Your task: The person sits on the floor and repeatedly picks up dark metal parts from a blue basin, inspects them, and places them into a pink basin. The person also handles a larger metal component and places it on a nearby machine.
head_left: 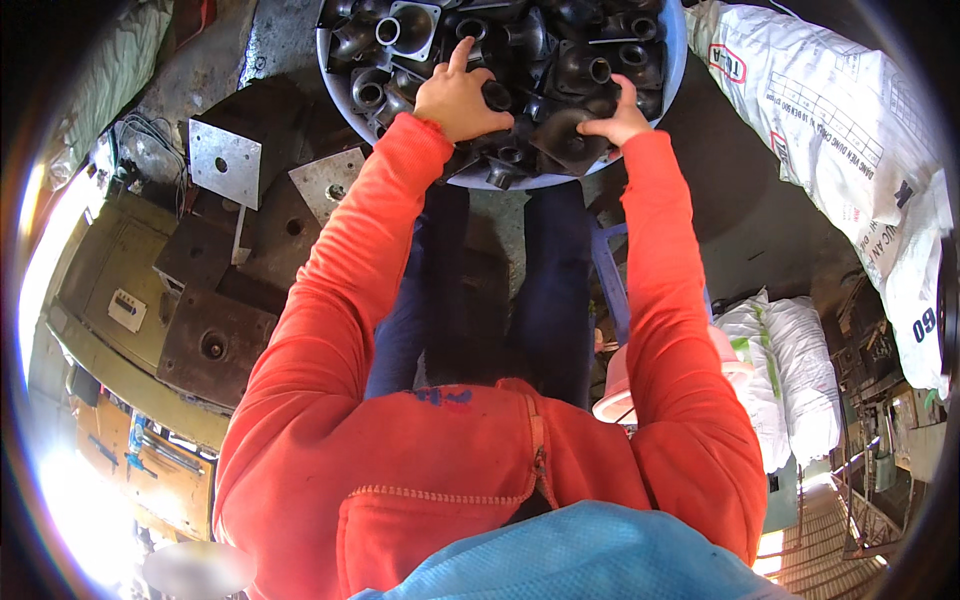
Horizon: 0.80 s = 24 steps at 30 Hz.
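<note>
A round, pale blue basin (676, 50) at the top of the view is heaped with dark flanged pipe fittings (408, 30). These have short tube necks on squarish plates. My left hand (452, 102) is over the left middle of the heap, its thumb and bent fingers around the tube end of a black fitting (496, 95); its index finger points outward. At the basin's near right rim, my right hand (620, 118) has its thumb on a black square-flanged fitting (568, 145). My right hand's other fingers are partly hidden.
Metal plates (225, 160) and dark blocks (215, 345) with holes lie on the left. A large white printed sack (830, 130) stands at the right, with smaller white sacks (785, 370) nearer. A pink rounded object (615, 390) and a blue stool-like frame (612, 265) are beside my legs.
</note>
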Available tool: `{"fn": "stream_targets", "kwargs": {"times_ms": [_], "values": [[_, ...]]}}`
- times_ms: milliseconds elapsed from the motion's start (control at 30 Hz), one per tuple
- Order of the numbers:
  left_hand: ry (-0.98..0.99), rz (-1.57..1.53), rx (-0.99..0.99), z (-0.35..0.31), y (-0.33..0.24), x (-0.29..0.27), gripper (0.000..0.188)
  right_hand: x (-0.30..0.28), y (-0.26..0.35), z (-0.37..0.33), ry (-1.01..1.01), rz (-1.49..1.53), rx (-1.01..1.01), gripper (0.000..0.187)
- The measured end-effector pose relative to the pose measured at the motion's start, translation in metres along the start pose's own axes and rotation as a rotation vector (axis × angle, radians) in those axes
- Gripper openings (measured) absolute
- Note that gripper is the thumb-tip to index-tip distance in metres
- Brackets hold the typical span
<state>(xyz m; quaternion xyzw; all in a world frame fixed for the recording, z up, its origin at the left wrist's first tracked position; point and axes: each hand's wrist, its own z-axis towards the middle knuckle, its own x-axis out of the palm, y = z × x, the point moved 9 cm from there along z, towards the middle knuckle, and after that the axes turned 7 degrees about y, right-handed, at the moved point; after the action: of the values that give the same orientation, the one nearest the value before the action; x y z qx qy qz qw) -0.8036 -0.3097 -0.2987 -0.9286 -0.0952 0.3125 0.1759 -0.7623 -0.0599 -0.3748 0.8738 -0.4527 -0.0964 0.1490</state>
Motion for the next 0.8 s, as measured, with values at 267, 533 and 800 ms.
{"fn": "stream_targets", "kwargs": {"times_ms": [267, 533, 800], "values": [[0.532, 0.179, -0.315, 0.077, 0.009, 0.059, 0.065, 0.005, 0.007, 0.041, 0.211, -0.205, 0.269, 0.114], [0.287, 0.171, -0.379, 0.058, 0.019, 0.058, 0.077, -0.029, -0.015, -0.007, 0.083, 0.159, -0.147, 0.109], [-0.129, -0.668, 0.057, -0.038, -0.067, -0.052, 0.05, -0.11, 0.022, -0.21, 0.225, 0.887, -0.893, 0.088]]}}
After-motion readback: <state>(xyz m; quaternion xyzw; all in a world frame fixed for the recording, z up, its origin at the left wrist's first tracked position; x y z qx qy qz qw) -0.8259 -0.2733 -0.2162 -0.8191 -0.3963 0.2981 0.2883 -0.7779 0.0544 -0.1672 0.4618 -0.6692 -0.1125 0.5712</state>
